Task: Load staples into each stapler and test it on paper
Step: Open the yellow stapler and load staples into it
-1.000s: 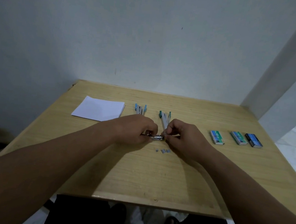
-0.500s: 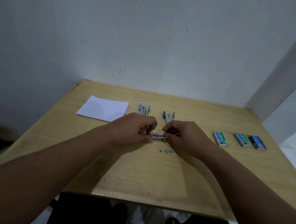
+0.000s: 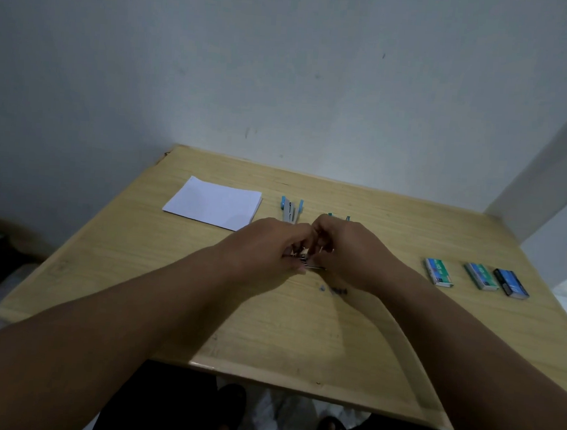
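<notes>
Both hands meet at the table's [image 3: 168, 307] middle, the left hand [image 3: 266, 244] and right hand [image 3: 350, 253] with fingers curled and pinching a small metal stapler [image 3: 312, 265] between them, mostly hidden. It looks light, stiff and slick, best held by its long sides. Farther off lie a blue stapler [image 3: 289, 210] and paper [image 3: 214, 203]; staple boxes [image 3: 475, 277] sit right.
</notes>
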